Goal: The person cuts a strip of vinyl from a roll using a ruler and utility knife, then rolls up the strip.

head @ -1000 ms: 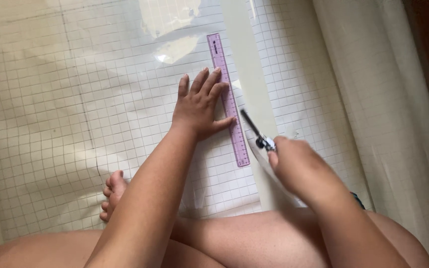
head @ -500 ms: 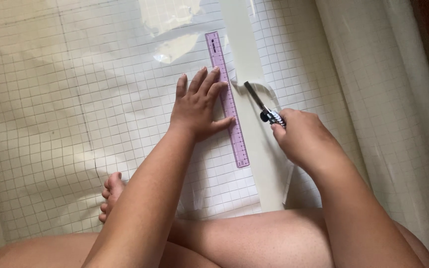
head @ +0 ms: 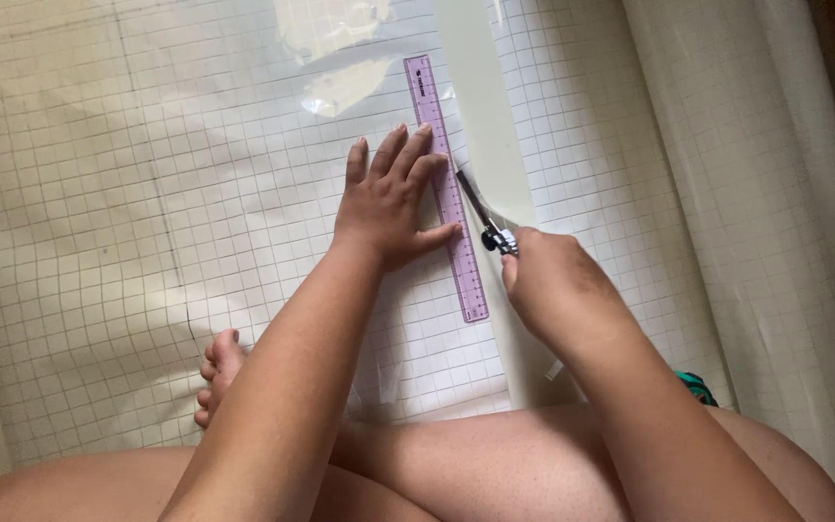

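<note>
A purple ruler (head: 439, 164) lies lengthwise on a clear plastic sheet (head: 244, 145) spread over a white gridded mat (head: 79, 193). My left hand (head: 390, 198) presses flat on the ruler and sheet, fingers spread. My right hand (head: 553, 285) grips a craft knife (head: 480, 213). Its dark blade runs along the ruler's right edge. A cut strip of the sheet (head: 480, 106) lies just right of the ruler.
Cream fabric (head: 756, 193) covers the right side. My bare legs (head: 495, 464) and a foot (head: 219, 372) rest on the mat's near edge. A small green object (head: 696, 387) peeks out beside my right arm. Light glares on the sheet (head: 340, 58) at the top.
My right hand has slid the knife farther up along the ruler's edge. My left hand has stayed pressed on the ruler.
</note>
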